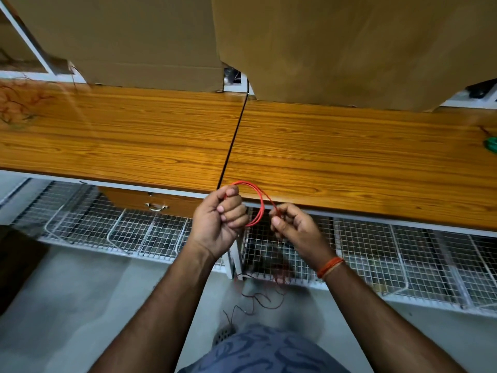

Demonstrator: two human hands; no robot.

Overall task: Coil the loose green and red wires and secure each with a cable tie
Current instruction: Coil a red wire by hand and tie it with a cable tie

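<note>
A red wire (260, 203) forms a small coil of a few loops in front of the table's near edge. My left hand (221, 219) grips one side of the coil in a closed fist. My right hand (291, 227) pinches the wire's running strand just right of the coil. The wire's loose tail (258, 300) hangs down and lies tangled on the floor below my hands. A green wire bundle (491, 147) lies at the far right edge of the table. A faint tangle of red wires (16, 103) sits at the table's far left.
The wooden table (322, 146) is two tops with a dark seam between them. Large cardboard boxes (349, 44) stand along its back. Under it are a drawer (156, 203) and white wire-mesh racks (403, 259). A grey floor lies below.
</note>
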